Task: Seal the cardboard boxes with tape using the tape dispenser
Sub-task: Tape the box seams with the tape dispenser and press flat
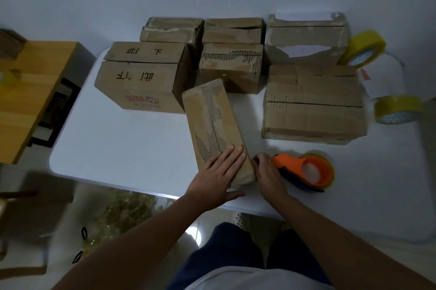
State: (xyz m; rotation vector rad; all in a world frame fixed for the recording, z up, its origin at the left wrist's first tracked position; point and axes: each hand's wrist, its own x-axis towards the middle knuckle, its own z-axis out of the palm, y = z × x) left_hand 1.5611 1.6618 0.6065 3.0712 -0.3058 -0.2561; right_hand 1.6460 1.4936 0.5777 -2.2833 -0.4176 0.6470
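Note:
A long narrow cardboard box (213, 124) lies on the white table (122, 148), its near end at the front edge. My left hand (218, 171) lies flat on that near end, fingers straight, thumb against the box's front face. My right hand (267, 173) grips the front of the orange tape dispenser (311, 171), which lies on the table just right of the box with a yellowish tape roll in it. The dispenser's nose is against the box's near right corner; my fingers hide it.
Several more cardboard boxes stand behind: a lettered one (144, 77) at left, small ones (232, 65) in the middle, larger ones (311, 101) at right. Two spare yellow tape rolls (364, 50) (397, 109) lie at far right. A wooden cabinet (30, 91) stands left.

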